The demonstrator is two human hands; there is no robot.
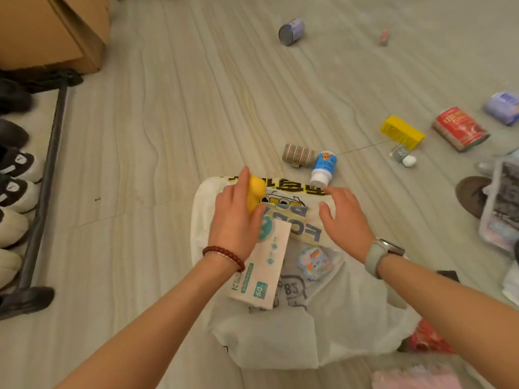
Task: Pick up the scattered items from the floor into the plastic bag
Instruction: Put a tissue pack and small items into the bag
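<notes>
Left hand (234, 220) holds a small yellow toy (255, 195), likely light and squashy, in a curled grip over the thin white plastic bag (269, 341) on the floor; right hand (344, 217) spread

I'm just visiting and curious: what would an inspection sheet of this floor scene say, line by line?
Surface: pale wood-grain floor.
Job's things: white plastic bag lies open beneath the hands, a white-and-teal packet on it; blue-and-white bottle, yellow box, red can and purple can lie scattered beyond.
Clutter: small roll stack, clear packaged item at right.
Grippers: left hand grips a yellow object; right hand open over the bag.
Cables: nothing seen.
Surroundings: cardboard box and shoe rack at left.
</notes>
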